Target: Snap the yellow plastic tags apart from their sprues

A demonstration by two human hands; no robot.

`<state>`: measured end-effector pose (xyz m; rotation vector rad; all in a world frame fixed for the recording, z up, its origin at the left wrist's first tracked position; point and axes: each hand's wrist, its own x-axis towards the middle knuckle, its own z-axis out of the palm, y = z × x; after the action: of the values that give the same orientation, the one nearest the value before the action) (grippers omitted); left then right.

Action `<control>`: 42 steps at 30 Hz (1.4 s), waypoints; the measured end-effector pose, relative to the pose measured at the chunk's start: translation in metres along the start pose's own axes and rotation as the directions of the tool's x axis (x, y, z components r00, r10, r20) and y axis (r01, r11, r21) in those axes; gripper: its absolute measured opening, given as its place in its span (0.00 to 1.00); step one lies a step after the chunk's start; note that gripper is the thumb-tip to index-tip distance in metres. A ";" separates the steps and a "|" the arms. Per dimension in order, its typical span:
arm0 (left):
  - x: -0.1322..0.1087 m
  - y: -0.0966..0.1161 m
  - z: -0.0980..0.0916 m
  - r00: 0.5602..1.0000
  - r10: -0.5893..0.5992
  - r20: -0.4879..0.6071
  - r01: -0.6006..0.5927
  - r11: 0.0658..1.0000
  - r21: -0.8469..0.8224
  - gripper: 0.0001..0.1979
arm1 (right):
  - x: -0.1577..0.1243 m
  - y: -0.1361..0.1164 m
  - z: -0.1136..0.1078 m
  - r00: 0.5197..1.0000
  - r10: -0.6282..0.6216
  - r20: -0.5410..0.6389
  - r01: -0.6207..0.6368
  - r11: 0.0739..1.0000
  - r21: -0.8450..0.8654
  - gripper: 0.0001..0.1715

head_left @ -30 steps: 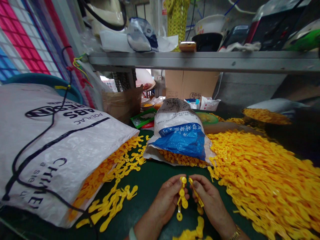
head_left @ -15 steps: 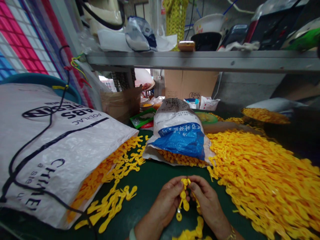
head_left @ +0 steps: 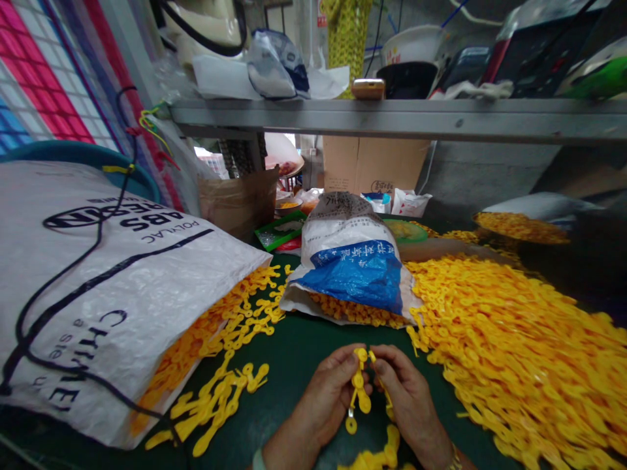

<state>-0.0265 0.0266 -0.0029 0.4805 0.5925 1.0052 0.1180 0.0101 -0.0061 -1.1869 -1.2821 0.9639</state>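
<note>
My left hand (head_left: 326,398) pinches a yellow plastic strip (head_left: 358,388) of round linked pieces, held upright over the green table (head_left: 289,365). My right hand (head_left: 409,401) pinches a second yellow piece (head_left: 386,399) and presses its top end against the top of the first. The fingertips of both hands meet near the bottom centre of the view. More yellow pieces (head_left: 377,457) lie just below my hands.
A big heap of yellow pieces (head_left: 514,333) covers the right side. A white ABS sack (head_left: 98,281) spills pieces at the left. A white and blue bag (head_left: 355,261) lies behind my hands. A grey shelf (head_left: 401,117) with clutter hangs overhead.
My hands have come together: the right hand's piece, held apart a second ago, now touches the top of the left hand's strip. The camera barely shifted.
</note>
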 end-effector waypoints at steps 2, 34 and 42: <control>0.000 0.000 0.000 1.000 0.001 0.002 -0.001 1.000 0.003 0.14 | 0.000 -0.001 0.000 1.000 -0.009 0.003 0.009 1.000 -0.006 0.13; -0.006 -0.009 0.010 0.933 0.346 -0.096 -0.265 0.843 0.468 0.11 | -0.022 0.009 0.023 0.963 -0.266 0.053 0.268 0.907 -0.324 0.19; -0.008 0.031 -0.003 0.946 0.325 -0.007 -0.180 0.542 0.821 0.16 | -0.012 -0.043 -0.021 0.982 0.007 0.189 0.057 0.943 -0.329 0.13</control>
<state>-0.0513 0.0335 0.0158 1.3644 1.1737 1.0076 0.1336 -0.0112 0.0356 -1.3563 -1.6567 0.8775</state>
